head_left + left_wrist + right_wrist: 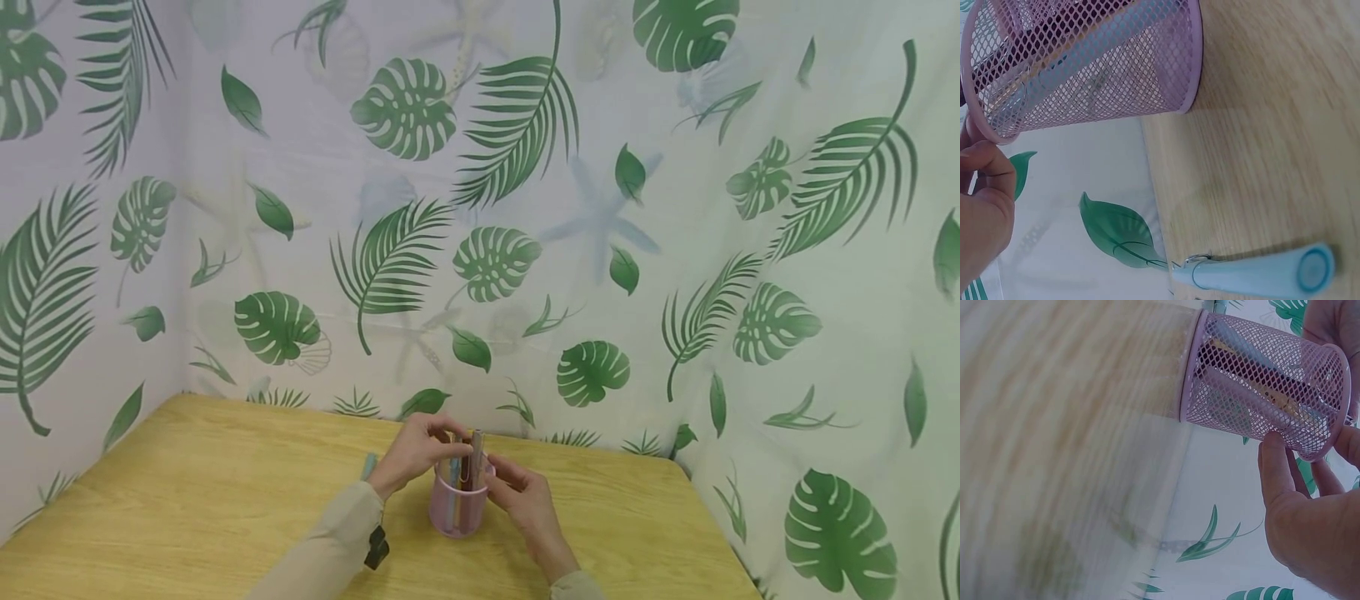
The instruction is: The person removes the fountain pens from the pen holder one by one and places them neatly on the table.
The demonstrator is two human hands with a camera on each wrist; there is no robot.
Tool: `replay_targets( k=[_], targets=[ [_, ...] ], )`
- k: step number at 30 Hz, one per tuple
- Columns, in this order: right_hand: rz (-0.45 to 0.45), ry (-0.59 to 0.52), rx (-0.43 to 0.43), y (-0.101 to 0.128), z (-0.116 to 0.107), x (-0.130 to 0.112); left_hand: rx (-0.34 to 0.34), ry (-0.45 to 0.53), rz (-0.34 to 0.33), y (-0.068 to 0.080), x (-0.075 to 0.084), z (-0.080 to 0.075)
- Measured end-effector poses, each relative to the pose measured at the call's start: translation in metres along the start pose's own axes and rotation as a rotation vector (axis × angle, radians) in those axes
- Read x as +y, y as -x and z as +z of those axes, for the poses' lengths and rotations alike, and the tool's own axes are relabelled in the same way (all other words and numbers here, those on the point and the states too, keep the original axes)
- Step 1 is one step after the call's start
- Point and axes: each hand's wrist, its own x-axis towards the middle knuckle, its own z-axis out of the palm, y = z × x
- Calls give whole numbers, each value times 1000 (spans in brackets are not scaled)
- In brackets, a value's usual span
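A pink mesh pen holder (454, 518) stands upright on the table with several pens (477, 450) in it. My left hand (412, 454) reaches over its rim from the left, thumb and fingers pinching at a pen among the tops; which pen is partly hidden. On the right side, my right hand (528, 504) holds the holder near its rim. In the right wrist view that hand (1310, 519) has a fingertip against the mesh (1254, 381) and its thumb by the rim. A light-blue pen (1254, 273) with a metal clip lies on the table, left of the holder.
The wood-grain table (225, 492) runs back to a white curtain (510, 333) printed with green leaves, which also hangs along both sides. A dark object (377, 547) hangs at my left wrist.
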Motion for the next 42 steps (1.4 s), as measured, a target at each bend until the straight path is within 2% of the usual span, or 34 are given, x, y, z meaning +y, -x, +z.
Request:
replay_targets(
  k=[14, 28, 33, 37, 42],
  targets=[
    [14, -1, 1, 2, 0, -2, -86, 98, 9, 6, -5, -6],
    [17, 6, 5, -1, 0, 3, -134, 152, -36, 9, -9, -13],
    [15, 22, 6, 1, 0, 0, -128, 134, -25, 8, -8, -12],
    [15, 23, 4, 1, 0, -2, -91, 88, -9, 9, -6, -10],
    [22, 12, 10, 1, 1, -1, -48, 50, -28, 12, -3, -8]
  ],
)
